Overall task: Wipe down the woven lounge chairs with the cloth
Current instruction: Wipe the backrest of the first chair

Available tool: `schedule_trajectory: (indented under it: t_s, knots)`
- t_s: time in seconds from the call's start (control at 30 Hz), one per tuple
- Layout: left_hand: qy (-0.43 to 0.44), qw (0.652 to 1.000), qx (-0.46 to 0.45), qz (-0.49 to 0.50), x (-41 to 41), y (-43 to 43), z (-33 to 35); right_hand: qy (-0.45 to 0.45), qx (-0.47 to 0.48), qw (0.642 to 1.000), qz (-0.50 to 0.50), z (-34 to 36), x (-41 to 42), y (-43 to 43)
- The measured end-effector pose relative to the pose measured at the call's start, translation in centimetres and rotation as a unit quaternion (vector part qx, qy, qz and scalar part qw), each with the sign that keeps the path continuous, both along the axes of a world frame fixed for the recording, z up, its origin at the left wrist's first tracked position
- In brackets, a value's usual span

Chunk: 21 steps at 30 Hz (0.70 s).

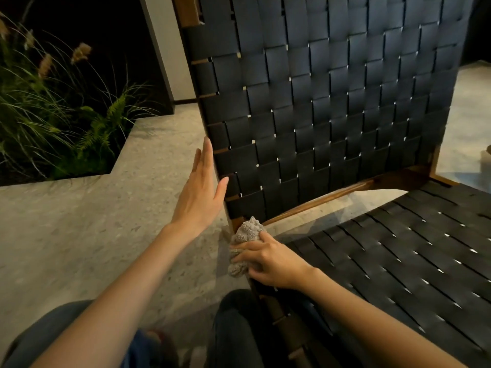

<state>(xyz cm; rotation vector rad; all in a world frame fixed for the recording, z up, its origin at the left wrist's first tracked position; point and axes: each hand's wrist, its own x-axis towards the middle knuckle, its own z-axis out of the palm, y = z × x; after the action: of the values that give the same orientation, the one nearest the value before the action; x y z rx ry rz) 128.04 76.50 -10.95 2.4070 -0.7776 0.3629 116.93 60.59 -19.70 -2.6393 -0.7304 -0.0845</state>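
A lounge chair of wide black woven straps on a brown wooden frame (332,110) fills the centre and right of the frame, its tall backrest rising to the top edge and its seat spreading across the lower right. The straps cross in a plain basket weave, with small pale gaps showing at the crossings. The wood shows as a curved rail under the backrest and as short pegs between the straps along the left side post.

At the lower centre, where backrest and seat meet at the chair's near corner, the right hand (268,260) grips a crumpled, nubby grey-beige cloth (245,243), fingers curled over it and pressing it onto the frame's edge. The left hand (200,192), at centre left, is held flat with straight fingers close against the backrest's side post; whether it touches is unclear.

Speckled grey stone floor (87,216) lies beneath. Green ferns and tufted grasses (53,102) stand at the upper left.
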Motion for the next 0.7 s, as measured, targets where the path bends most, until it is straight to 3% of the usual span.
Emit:
schedule_trajectory:
  t_s: [0.27,0.43,0.7]
  knots:
    - [-0.098,0.979,0.18,0.017,-3.0,-0.1,-2.4,0.028,-0.073,0.981,-0.179,-1.5,-2.2,-2.5]
    - [-0.119,0.958,0.258,-0.042,-5.5,-0.4,-4.9,0.106,0.021,0.978,-0.177,-2.8,-0.3,-2.4]
    - [-0.153,0.938,0.3,-0.086,-6.9,-1.0,-6.5,0.126,0.017,0.977,-0.171,-3.2,0.9,-3.8]
